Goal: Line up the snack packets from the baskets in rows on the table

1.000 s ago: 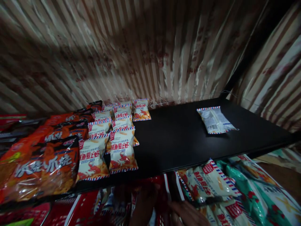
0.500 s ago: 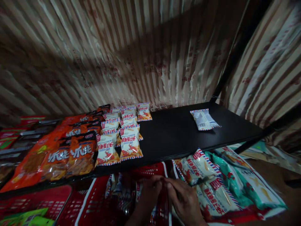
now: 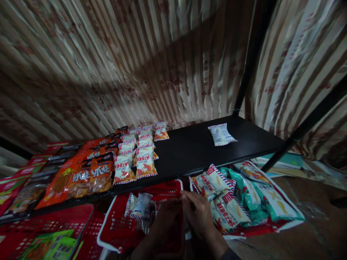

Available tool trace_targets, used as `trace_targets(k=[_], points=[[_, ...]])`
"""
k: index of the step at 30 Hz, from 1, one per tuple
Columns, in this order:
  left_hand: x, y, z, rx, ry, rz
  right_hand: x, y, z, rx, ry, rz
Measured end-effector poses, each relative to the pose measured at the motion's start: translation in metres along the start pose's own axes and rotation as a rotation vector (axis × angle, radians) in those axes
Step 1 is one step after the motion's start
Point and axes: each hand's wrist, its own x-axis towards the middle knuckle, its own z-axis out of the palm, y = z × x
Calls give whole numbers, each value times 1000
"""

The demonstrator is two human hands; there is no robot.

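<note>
My left hand [image 3: 168,212] is over the red basket [image 3: 117,213], dark in shadow, its fingers curled inward near the right-hand rim. Close beside it, my right hand [image 3: 199,211] is closed, thumb and fingers drawn together at that rim. What either hand holds, if anything, is hidden. White snack bags [image 3: 139,206] with striped edges lie in the basket, partly covered by my left arm. To the right, a second basket holds larger white shrimp-snack bags [image 3: 229,211] and green bags [image 3: 246,191].
A black shelf [image 3: 184,148] runs behind the baskets. Rows of small white snack bags [image 3: 145,160] and orange bags [image 3: 101,173] stand on its left. One bag [image 3: 221,134] lies back-side up at right. Another red basket [image 3: 84,213] holds green packets [image 3: 55,247]. A black post [image 3: 291,142] slants at right.
The view has turned, and shelf goods appear shifted. My hands, touching at the fingers before, are now slightly apart. More of the middle basket's inside shows.
</note>
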Motion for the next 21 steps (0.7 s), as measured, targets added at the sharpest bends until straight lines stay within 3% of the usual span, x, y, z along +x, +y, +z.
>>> trace_targets(k=[5,11,21], points=[[-3,9,16,-62,-8,-8,6,10,-4,0,11,31],[-9,14,33,-76,-39,4,9,15,-7,45,-1,-30],[-10,23,49,-17,81,-70,-1,38,-33,42,-14,43]])
